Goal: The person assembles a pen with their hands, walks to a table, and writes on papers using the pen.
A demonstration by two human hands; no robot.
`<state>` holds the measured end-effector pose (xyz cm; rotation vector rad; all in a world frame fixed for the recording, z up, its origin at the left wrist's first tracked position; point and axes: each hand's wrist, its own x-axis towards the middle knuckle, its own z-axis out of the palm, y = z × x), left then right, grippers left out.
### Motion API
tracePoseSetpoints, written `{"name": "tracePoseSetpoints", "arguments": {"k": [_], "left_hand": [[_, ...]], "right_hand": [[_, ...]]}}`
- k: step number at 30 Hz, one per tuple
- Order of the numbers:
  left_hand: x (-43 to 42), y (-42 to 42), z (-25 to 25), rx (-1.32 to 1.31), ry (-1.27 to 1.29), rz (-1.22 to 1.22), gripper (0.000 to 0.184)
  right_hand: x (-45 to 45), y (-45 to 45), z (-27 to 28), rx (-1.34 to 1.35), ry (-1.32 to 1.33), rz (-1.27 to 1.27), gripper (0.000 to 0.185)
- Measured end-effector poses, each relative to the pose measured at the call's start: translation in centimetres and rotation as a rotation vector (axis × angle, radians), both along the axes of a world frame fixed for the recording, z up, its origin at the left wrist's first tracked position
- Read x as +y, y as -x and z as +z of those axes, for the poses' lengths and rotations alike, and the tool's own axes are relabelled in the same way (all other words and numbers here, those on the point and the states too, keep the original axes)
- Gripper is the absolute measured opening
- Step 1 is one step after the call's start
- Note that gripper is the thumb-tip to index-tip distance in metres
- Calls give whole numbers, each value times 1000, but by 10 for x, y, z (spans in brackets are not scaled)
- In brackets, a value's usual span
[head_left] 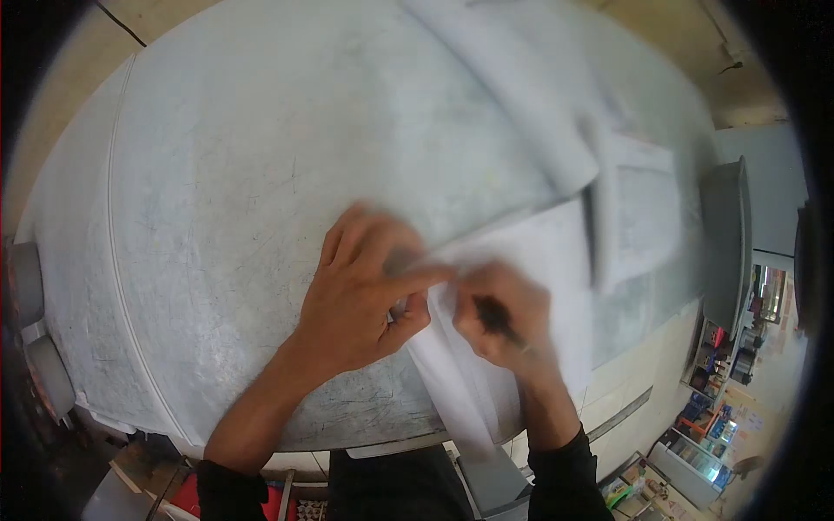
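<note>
Hands at work on a white sheet, directions taken from the centre of the view. The white sheet [556, 252] lies on the tabletop [261, 174] toward 3 o'clock, one strip hanging over the near edge at 5. The left hand [347, 300], at 8 o'clock, has bent, blurred fingers beside the sheet's edge; whether they grip it cannot be told. The right hand [527, 304], at 4, is closed around a dark object [495, 314], too blurred to identify. Containers: below the tabletop at 7, a compartment [310, 511] holds small pale pieces; at 4, a shelf [708, 360] holds coloured articles.
</note>
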<state>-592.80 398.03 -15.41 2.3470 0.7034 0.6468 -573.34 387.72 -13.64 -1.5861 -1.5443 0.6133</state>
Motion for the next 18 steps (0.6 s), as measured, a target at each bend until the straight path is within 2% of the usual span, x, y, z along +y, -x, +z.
{"name": "tracePoseSetpoints", "arguments": {"k": [16,18], "left_hand": [[-1,1,-2,18,11,-1,43],[-1,0,-1,22,4,-2,43]], "right_hand": [[-1,1,-1,10,35,-28,21],[-1,-2,-4,40,-36,-22,19]]}}
